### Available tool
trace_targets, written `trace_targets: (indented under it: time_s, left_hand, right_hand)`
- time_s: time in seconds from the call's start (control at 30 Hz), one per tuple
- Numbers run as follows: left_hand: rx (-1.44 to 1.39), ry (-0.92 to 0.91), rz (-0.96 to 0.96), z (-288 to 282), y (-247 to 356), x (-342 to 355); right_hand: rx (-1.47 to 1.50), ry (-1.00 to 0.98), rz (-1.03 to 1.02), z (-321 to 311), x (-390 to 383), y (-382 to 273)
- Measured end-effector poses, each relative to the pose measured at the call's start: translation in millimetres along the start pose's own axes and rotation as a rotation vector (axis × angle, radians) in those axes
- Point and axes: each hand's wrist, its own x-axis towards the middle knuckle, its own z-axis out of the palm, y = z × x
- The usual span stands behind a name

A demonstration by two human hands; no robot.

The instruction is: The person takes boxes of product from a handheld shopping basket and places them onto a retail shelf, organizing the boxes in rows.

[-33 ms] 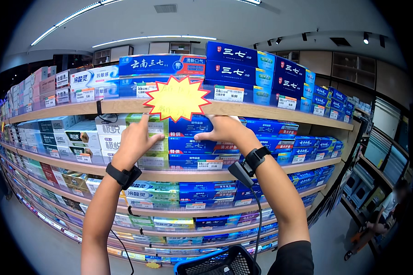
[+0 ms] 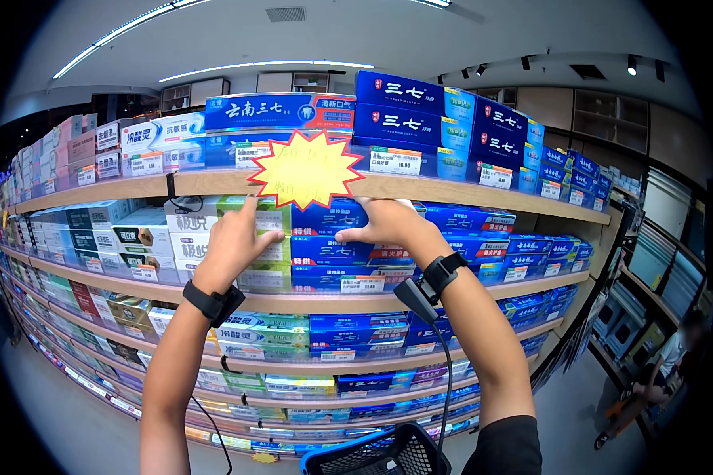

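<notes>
My left hand is raised before the second shelf, in front of green-and-white boxes. Its index finger points up to the wooden shelf edge and its thumb stretches right; the other fingers are partly hidden. To its right, my right hand lies against the stacked blue toothpaste boxes, thumb pointing left and apart from the fingers, whose tips reach up under the upper shelf edge. I see nothing gripped in either hand. A yellow starburst sign with a red border hangs from the upper shelf edge, just above and between both hands.
Larger blue toothpaste boxes stand on the top shelf. White boxes adjoin my left hand. A blue-rimmed black basket is below me. Cables hang from my wrist straps. A person sits at the far right.
</notes>
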Motion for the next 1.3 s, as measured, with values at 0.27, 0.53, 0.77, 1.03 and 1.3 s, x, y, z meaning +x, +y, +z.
trace_targets:
  time_s: [0.27, 0.53, 0.77, 1.03, 1.3]
  left_hand:
    - [-0.172, -0.076, -0.076, 0.6, -1.5, 6.1]
    - [-0.414, -0.398, -0.237, -32.4, 14.7, 23.1]
    - [-0.311, -0.466, -0.198, -42.8, 19.6, 31.7]
    - [-0.336, -0.325, -0.097, -28.4, 9.7, 25.8]
    - [-0.238, -0.266, -0.068, -22.4, 5.7, 21.9]
  right_hand:
    - [0.057, -0.047, 0.05, -0.1, 1.4, 0.0]
    - [0.11, -0.041, 0.042, 4.2, 2.0, 7.5]
    - [0.13, -0.051, 0.036, 2.7, 1.1, 9.4]
    - [0.148, -0.076, 0.077, 3.0, 1.6, 11.9]
    - [0.148, -0.097, 0.107, 11.1, 6.2, 13.9]
